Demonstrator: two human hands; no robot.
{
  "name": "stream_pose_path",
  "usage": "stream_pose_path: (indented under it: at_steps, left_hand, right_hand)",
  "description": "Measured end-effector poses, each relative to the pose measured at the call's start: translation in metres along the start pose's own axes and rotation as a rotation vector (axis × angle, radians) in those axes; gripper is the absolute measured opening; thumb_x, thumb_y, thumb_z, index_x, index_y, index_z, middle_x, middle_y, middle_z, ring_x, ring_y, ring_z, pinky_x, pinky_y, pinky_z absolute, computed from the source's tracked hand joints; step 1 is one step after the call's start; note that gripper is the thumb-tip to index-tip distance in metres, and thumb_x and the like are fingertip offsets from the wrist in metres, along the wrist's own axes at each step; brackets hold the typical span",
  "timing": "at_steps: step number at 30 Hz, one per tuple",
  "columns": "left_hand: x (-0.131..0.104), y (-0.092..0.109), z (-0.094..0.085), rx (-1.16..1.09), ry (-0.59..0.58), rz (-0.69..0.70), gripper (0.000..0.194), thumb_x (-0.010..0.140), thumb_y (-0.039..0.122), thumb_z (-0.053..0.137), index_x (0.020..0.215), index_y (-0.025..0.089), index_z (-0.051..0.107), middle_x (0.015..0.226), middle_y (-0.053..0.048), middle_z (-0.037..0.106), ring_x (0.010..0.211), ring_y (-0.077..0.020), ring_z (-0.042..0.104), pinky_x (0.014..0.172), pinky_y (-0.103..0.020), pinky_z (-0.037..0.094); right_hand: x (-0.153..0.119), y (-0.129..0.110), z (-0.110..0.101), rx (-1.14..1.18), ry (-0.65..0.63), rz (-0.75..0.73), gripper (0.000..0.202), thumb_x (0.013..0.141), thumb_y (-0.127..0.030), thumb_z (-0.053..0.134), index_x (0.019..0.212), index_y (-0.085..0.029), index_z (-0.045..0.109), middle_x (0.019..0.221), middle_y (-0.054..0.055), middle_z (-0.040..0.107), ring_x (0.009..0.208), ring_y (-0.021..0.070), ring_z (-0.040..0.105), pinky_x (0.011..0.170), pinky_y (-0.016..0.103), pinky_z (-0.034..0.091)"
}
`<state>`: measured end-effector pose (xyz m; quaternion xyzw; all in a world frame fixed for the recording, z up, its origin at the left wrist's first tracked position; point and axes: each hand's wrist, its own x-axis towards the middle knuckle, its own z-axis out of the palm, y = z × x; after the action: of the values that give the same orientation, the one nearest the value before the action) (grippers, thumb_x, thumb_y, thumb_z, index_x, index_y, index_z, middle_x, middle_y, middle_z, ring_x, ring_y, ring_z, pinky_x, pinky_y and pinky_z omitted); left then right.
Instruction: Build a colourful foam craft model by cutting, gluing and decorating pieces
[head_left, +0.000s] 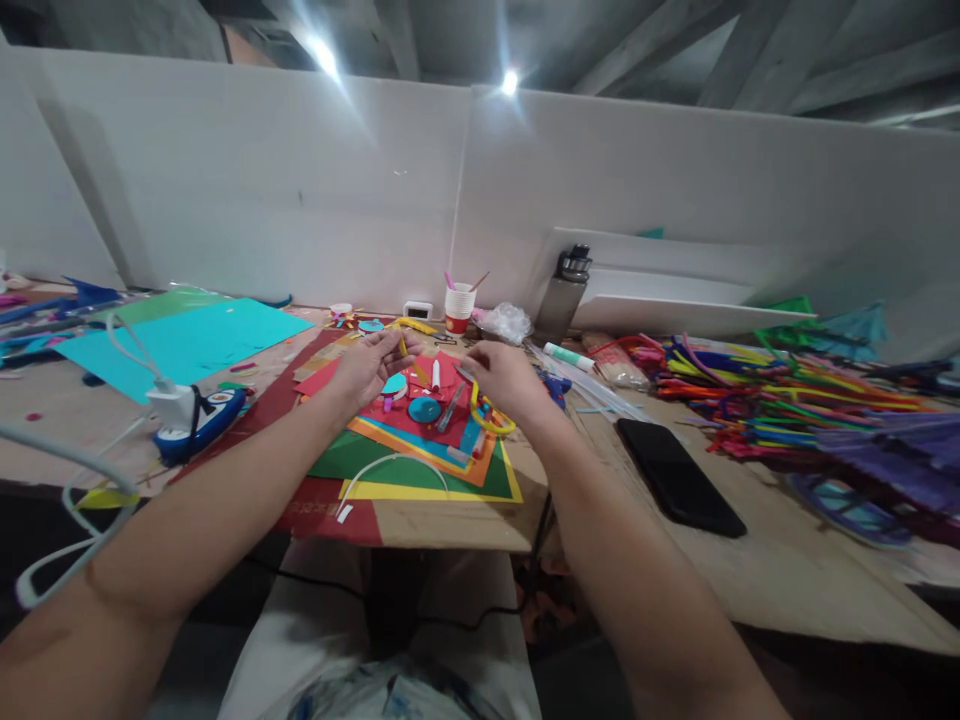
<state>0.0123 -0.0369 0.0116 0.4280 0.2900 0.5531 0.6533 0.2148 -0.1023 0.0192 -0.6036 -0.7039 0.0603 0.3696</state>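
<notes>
My left hand (375, 366) is closed in a pinch on a short yellow strip (403, 346), perhaps a fuzzy craft stem. Across from it, my right hand (501, 374) has its fingertips pressed together; a small greyish tip shows there, too small to name. Just below the right fingers curves a yellow fuzzy stem (495, 426); whether they grip it I cannot tell. Between the hands, a blue disc (424, 410) and a clear pen-like tool (450, 408) lie on red paper (397, 425). Sheets of green paper (347, 457) and other colours are stacked beneath.
A black phone (679, 475) lies to the right, before a heap of coloured stems (780, 400). Behind stand a grey bottle (562, 300) and paper cups (460, 308). At left are turquoise paper (187, 345) and a blue glue gun-like device (199, 425) with a white plug.
</notes>
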Motion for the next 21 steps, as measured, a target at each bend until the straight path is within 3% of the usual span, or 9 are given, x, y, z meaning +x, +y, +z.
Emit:
stream_pose_path:
  at_steps: [2,4,7,10,17,21]
  left_hand:
    - [0.001,-0.001,-0.003,0.027,-0.014,0.012,0.014,0.091,0.018,0.059,0.082,0.011,0.066,0.08,-0.008,0.073,0.067,-0.011,0.07,0.063,-0.019,0.058]
    - [0.002,-0.002,-0.004,0.043,-0.023,0.021,0.012,0.089,0.019,0.062,0.081,0.011,0.066,0.08,-0.008,0.073,0.067,-0.0114,0.07,0.064,-0.02,0.058]
    - [0.003,-0.004,-0.006,0.061,-0.027,0.029,0.013,0.086,0.021,0.067,0.08,0.01,0.066,0.081,-0.008,0.073,0.067,-0.0116,0.07,0.064,-0.021,0.058]
    - [0.005,-0.005,-0.008,0.085,-0.045,0.037,0.013,0.087,0.02,0.066,0.081,0.009,0.066,0.08,-0.008,0.072,0.068,-0.0111,0.07,0.064,-0.02,0.057]
    - [0.008,-0.008,-0.01,0.14,-0.045,0.003,0.013,0.089,0.016,0.062,0.082,0.007,0.066,0.076,-0.008,0.071,0.065,-0.0111,0.068,0.064,-0.021,0.056]
    - [0.009,-0.008,-0.011,0.155,-0.051,-0.025,0.012,0.09,0.014,0.06,0.082,0.008,0.066,0.076,-0.008,0.072,0.063,-0.0108,0.068,0.064,-0.021,0.056]
  right_hand:
    - [0.0,0.011,-0.013,-0.278,-0.04,0.09,0.023,0.086,-0.035,0.057,0.085,-0.017,0.071,0.087,0.014,0.072,0.077,0.0229,0.063,0.065,0.031,0.039]
    - [-0.003,0.019,-0.018,-0.47,-0.195,0.166,0.024,0.083,-0.035,0.062,0.087,-0.013,0.072,0.094,0.021,0.073,0.086,0.0292,0.066,0.068,0.034,0.042]
    - [-0.007,0.02,-0.013,-0.56,-0.402,0.216,0.025,0.075,-0.028,0.07,0.095,-0.012,0.071,0.101,0.023,0.072,0.092,0.0332,0.068,0.071,0.035,0.046]
    - [-0.009,0.016,-0.007,-0.546,-0.477,0.241,0.033,0.075,-0.022,0.067,0.108,-0.013,0.067,0.107,0.021,0.072,0.095,0.0313,0.069,0.072,0.033,0.049]
    - [-0.003,0.028,-0.013,-0.435,-0.49,0.345,0.057,0.078,-0.037,0.065,0.128,-0.012,0.052,0.115,0.019,0.07,0.093,0.0269,0.07,0.067,0.028,0.049]
    - [-0.003,0.037,-0.023,-0.303,-0.234,0.33,0.056,0.078,-0.038,0.063,0.127,-0.013,0.054,0.119,0.018,0.067,0.104,0.0288,0.065,0.082,0.033,0.049]
